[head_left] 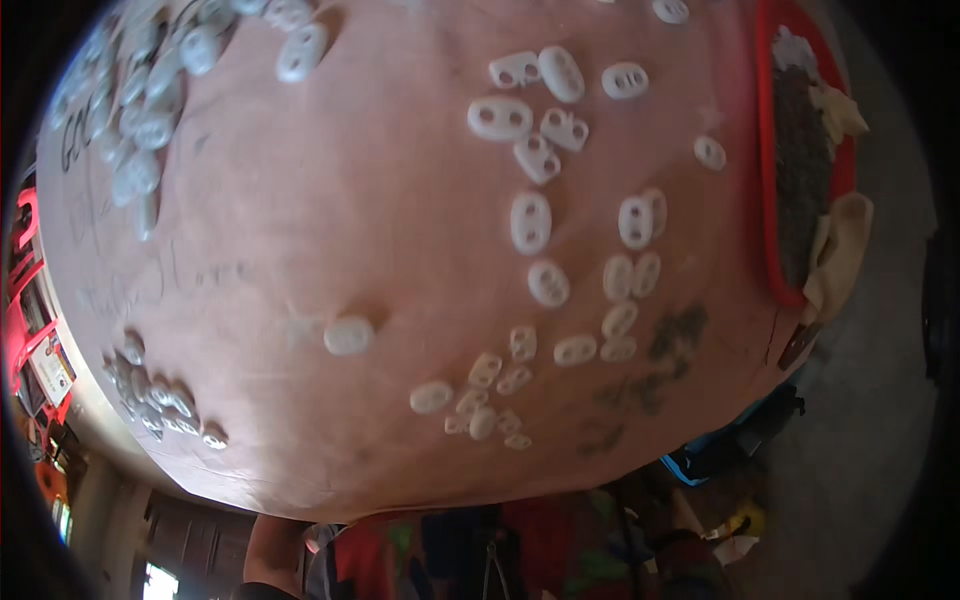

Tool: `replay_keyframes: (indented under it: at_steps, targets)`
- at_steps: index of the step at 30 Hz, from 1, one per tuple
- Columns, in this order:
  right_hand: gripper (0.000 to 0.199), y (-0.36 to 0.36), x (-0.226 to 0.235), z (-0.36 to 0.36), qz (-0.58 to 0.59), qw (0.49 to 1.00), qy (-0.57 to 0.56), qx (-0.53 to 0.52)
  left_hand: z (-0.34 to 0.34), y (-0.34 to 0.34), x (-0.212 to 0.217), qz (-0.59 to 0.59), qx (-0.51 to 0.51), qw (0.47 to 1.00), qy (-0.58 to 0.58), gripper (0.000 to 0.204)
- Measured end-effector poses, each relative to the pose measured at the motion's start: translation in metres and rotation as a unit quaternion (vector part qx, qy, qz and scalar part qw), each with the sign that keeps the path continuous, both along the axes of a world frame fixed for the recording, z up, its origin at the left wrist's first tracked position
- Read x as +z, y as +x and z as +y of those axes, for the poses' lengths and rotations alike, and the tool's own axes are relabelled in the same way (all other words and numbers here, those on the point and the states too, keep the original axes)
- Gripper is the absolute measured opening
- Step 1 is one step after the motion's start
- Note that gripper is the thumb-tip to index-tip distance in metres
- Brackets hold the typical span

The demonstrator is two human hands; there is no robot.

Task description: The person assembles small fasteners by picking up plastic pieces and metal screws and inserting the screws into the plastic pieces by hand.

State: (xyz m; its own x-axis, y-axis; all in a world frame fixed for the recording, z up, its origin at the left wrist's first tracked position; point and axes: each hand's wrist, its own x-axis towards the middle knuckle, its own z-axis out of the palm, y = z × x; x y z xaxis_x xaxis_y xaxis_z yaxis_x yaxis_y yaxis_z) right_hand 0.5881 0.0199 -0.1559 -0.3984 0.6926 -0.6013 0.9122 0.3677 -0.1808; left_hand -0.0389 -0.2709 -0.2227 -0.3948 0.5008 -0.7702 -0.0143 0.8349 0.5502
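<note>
Neither of my hands shows. Part of my bare left arm appears below the table's near edge, and its hand is out of sight. Nearest on the tabletop lies a loose group of small white plastic pieces, several with two holes. Right of it are more white ovals. Farther back sit larger two-holed white oval pieces, among them a standing-out single one. A lone white oval piece rests left of the middle. No hand touches any of these.
A large pile of whitish pieces covers the far left, with a smaller heap nearer. At the right edge stands a red-rimmed tray holding grey material, a beige cloth over its rim. Red chairs are beyond the left edge.
</note>
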Motion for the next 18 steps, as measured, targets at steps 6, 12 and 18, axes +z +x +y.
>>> replay_keyframes:
  at_steps: [6, 12, 18]
  targets:
    - [0.020, -0.028, 0.029, 0.020, 0.027, 0.996, -0.049, -0.067, 0.052, -0.016, 0.018, 0.004, -0.029, 1.000, 0.009, 0.027]
    - [0.019, -0.047, 0.018, 0.028, 0.093, 0.991, -0.018, -0.096, 0.111, -0.006, -0.025, 0.042, -0.028, 0.994, 0.101, 0.027]
    - [0.019, -0.036, 0.042, -0.007, 0.154, 0.982, -0.034, -0.101, 0.054, 0.004, -0.013, 0.079, -0.008, 0.986, 0.150, 0.028]
